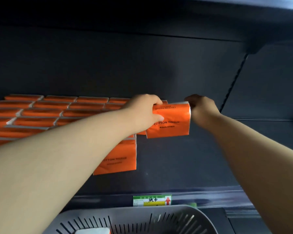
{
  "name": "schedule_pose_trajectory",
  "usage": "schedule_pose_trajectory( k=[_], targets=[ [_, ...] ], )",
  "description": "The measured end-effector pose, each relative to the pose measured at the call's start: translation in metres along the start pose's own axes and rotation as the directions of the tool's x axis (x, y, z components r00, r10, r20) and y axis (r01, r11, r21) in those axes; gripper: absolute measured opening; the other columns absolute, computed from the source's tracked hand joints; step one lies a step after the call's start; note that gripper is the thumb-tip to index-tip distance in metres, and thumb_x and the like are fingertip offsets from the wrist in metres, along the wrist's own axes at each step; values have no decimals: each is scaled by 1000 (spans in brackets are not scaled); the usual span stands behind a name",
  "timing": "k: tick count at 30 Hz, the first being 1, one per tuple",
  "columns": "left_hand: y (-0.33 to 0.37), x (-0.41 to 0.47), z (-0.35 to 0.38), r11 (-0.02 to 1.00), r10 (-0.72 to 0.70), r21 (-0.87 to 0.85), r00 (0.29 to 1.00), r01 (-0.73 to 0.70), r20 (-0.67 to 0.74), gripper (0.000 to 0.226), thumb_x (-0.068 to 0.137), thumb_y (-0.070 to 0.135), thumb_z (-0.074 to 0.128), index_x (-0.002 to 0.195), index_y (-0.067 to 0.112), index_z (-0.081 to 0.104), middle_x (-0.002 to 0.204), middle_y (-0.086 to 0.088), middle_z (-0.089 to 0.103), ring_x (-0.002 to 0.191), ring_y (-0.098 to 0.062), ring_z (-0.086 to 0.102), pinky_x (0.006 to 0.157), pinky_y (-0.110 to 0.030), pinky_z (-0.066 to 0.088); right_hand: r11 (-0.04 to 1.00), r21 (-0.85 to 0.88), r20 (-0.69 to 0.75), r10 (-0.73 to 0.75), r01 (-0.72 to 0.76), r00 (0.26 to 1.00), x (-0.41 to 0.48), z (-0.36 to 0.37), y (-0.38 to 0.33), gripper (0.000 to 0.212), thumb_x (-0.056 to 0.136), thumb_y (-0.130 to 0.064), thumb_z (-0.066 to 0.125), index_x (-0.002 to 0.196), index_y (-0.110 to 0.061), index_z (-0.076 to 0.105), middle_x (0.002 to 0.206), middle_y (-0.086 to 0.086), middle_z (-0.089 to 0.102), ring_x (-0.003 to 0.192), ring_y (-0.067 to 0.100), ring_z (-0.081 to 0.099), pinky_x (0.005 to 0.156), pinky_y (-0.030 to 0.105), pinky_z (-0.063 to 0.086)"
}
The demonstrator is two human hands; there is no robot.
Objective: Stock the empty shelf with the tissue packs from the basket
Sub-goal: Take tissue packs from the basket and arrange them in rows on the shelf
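Dim overall, near black at top of shelf (pixel 193 157). Lit from front left: left forearm (pixel 57 149) bright, right forearm (pixel 252 157) shaded. Blur on stocked packs (pixel 41 112) and price label (pixel 151 200); print on held tissue pack (pixel 169 122) legible. Bowed lines at edges.

Flat rows of orange tissue packs (pixel 41 114) cover the left of the shelf deck (pixel 201 157) back to the rear wall (pixel 108 65), so no hand can pass there. An upright tissue pack (pixel 118 157) stands at their front right corner. A second pack (pixel 169 122), gripped at its ends by the left hand (pixel 142 110) and right hand (pixel 201 108), stands farther back. Both forearms cross the opening. To the right the deck lies bare as far as the side panel (pixel 269 81), and forward to the lip (pixel 210 195). The upper shelf (pixel 142 17) caps the space overhead. The basket (pixel 159 215) sits just below the lip.
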State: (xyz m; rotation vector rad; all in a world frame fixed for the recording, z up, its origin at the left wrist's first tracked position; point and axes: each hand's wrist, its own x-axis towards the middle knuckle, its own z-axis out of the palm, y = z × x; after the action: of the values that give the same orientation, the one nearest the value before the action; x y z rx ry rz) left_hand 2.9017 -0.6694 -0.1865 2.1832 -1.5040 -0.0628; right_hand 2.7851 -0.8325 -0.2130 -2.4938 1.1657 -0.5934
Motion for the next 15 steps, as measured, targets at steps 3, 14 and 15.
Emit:
schedule_pose_trajectory(
  k=[3, 14, 15],
  targets=[
    [-5, 17, 13, 999, -30, 43, 1000, 30, -7, 44, 82, 33, 69, 124, 24, 56, 121, -2, 56, 109, -21, 54, 92, -30, 44, 999, 39, -17, 29, -28, 999, 1, 2, 6, 34, 92, -10, 39, 117, -15, 61, 111, 9, 64, 89, 24, 57, 61, 23, 41],
    [-16, 30, 54, 844, -81, 534, 976, -42, 203, 28, 92, 15, 56, 119, 11, 50, 128, -10, 51, 116, -31, 51, 92, -39, 44, 995, 95, 111, 20, -31, 994, -8, 45, 5, 42, 89, -6, 40, 127, -17, 55, 121, 7, 61, 100, 25, 60, 76, 19, 42],
    [-16, 31, 56, 821, -95, 569, 974, -39, 204, 34, 92, 13, 55, 125, 9, 46, 133, -11, 47, 121, -32, 48, 95, -40, 42, 994, 103, 115, 14, -25, 993, -9, 47, 4, 40, 89, -7, 40, 125, -17, 56, 117, 7, 63, 91, 24, 59, 72, 20, 42]
  ],
)
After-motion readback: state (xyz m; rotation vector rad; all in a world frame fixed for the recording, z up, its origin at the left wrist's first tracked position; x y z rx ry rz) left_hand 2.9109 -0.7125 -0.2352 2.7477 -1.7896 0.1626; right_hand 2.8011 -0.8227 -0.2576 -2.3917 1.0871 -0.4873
